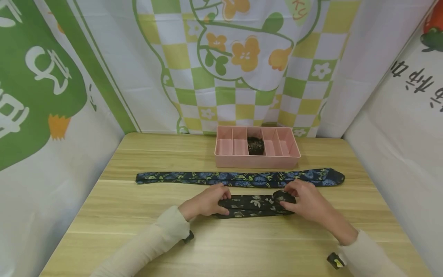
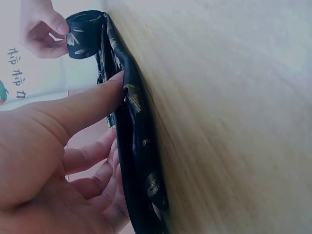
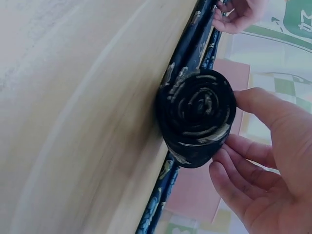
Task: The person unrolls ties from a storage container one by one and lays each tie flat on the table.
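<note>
A black necktie with pale leaf motifs lies across the front of the table, its right end wound into a roll. My right hand grips that roll between thumb and fingers. At the tie's left end, my left hand pinches the fabric across its width. The left wrist view shows the thumb on the near edge, with the other fingers behind the cloth. Just beyond both hands, a dark blue tie with a blue and yellow-green pattern lies stretched out flat.
A pink box with several compartments stands at the table's back. Its middle compartment holds a dark patterned rolled item. A printed curtain hangs behind the wooden table, with printed cloth along both sides.
</note>
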{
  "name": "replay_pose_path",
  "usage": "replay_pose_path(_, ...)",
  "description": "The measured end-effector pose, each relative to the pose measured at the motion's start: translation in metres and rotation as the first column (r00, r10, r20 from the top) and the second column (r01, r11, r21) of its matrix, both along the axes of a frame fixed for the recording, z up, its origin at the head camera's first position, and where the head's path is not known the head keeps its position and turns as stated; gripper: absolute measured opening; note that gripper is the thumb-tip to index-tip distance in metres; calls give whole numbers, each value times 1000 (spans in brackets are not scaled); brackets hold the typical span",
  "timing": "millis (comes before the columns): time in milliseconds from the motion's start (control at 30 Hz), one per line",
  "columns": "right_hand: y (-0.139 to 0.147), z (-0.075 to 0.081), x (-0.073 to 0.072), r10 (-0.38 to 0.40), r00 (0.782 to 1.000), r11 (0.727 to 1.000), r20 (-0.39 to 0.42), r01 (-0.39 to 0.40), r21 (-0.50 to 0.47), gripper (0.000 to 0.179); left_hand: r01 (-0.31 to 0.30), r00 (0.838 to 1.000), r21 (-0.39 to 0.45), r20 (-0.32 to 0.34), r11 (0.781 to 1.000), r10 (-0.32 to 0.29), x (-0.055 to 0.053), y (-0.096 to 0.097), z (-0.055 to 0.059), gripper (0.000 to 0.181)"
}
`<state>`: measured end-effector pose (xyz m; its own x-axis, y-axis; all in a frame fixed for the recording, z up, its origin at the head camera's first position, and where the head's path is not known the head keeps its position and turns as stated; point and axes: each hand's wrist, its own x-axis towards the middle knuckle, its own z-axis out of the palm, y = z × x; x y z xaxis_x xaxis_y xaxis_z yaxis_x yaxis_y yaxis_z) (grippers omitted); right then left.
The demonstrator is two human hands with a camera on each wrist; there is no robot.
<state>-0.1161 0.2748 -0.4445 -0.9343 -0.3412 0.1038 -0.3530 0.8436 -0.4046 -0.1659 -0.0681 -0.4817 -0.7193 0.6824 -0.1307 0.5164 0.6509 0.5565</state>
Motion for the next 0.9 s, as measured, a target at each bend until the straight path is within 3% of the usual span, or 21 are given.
replay_pose_path(200, -5, 12, -1, 22, 1000, 1000, -9, -22, 8, 32, -7, 1000, 2, 4, 1000, 7, 0, -1, 2, 43)
replay_pose_path(367, -19, 18, -4, 85, 996, 996, -6, -85, 26, 34, -10, 1000, -4, 4, 1000, 10, 0, -1, 2, 43)
replay_pose_path(567, -28, 12, -4, 110, 994, 992, -10, -109, 58, 33, -13, 1000, 0, 9, 1000, 13, 2, -1, 3, 42)
replay_pose_path(900, -11, 3, -3, 62, 998, 996, -32, -60, 68, 35, -48, 998, -23, 29, 999, 49, 4, -14, 5, 43)
